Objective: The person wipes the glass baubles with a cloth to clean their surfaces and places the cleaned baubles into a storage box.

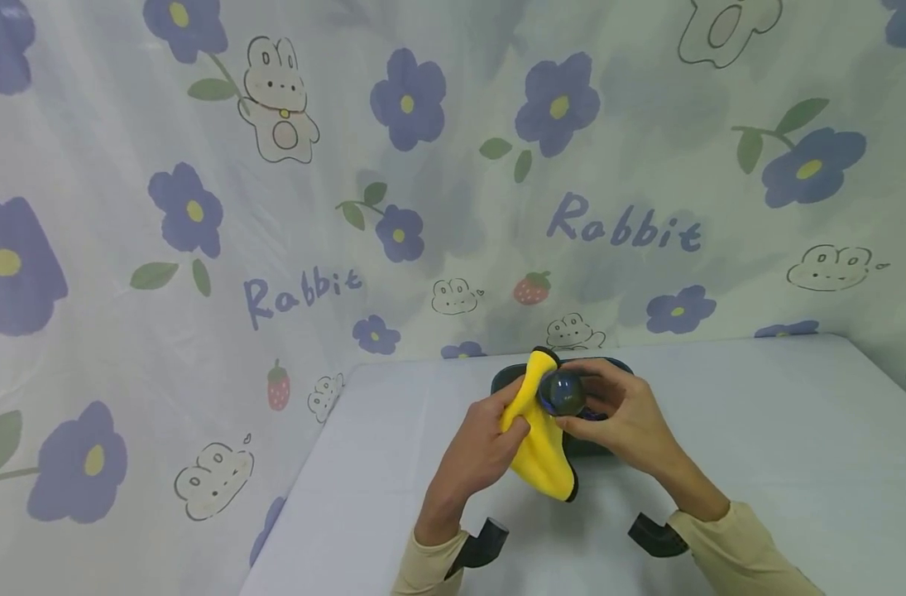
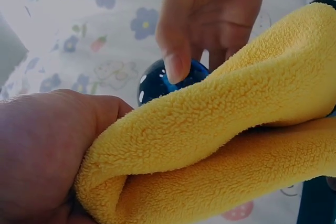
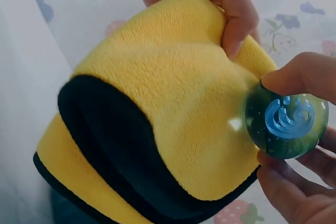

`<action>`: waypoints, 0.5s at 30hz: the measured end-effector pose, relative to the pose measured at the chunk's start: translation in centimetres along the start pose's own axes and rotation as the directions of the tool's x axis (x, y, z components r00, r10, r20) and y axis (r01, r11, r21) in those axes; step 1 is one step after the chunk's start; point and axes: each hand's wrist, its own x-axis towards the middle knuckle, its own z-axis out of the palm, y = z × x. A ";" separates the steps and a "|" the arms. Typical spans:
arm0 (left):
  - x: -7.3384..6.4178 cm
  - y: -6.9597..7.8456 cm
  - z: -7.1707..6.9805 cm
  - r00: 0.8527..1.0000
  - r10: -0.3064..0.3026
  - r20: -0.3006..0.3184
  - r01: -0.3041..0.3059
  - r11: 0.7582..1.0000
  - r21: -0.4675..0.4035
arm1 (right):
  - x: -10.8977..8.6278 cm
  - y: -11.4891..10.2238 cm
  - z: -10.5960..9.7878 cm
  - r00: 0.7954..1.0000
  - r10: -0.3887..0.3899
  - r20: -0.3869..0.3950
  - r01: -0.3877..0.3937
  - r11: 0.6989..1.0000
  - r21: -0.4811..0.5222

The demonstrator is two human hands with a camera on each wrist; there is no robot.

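Observation:
My left hand (image 1: 482,447) grips a folded yellow fleecy cloth (image 1: 538,451) with dark edging, thumb on top. Between the thumb and fingers of my right hand (image 1: 635,418) is a shiny glass ball (image 1: 568,393), held right beside the cloth's upper part. The right wrist view shows the ball (image 3: 291,124) as clear and greenish, with a pale blue swirl inside, its left side against or very near the cloth (image 3: 173,66). In the left wrist view, the cloth (image 2: 210,124) hides the ball's lower part. Both hands are above the table.
Behind the hands on the white table (image 1: 408,447) stands a dark container (image 1: 506,377), mostly covered by them. A curtain (image 1: 438,182) printed with flowers and rabbits hangs behind the table and on the left. Black mounts (image 1: 486,542) sit at both wrists.

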 end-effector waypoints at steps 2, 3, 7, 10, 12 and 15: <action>0.0 0.1 0.0 1.000 -0.008 0.006 0.008 1.000 0.003 | 0.0 0.1 -0.1 1.000 -0.008 -0.010 0.008 1.000 -0.031; 0.0 0.1 0.0 1.000 -0.012 0.007 0.012 1.000 0.003 | 0.0 0.1 -0.1 1.000 -0.012 -0.017 0.012 0.999 -0.051; 0.0 0.2 0.0 1.000 -0.021 0.006 0.020 1.000 0.011 | 0.1 0.2 -0.2 0.999 -0.017 -0.039 0.012 0.992 -0.126; -0.1 0.2 0.0 1.000 -0.023 -0.002 0.023 1.000 0.020 | 0.2 0.3 -0.3 0.998 -0.018 -0.052 0.010 0.987 -0.161; -0.1 0.3 0.1 1.000 -0.025 -0.010 0.025 0.999 0.025 | 0.2 0.5 -0.3 0.998 -0.017 -0.053 0.008 0.986 -0.169; -0.2 0.4 0.1 0.999 -0.024 -0.027 0.025 0.999 0.036 | 0.2 0.6 -0.4 0.999 -0.002 -0.047 -0.006 0.985 -0.172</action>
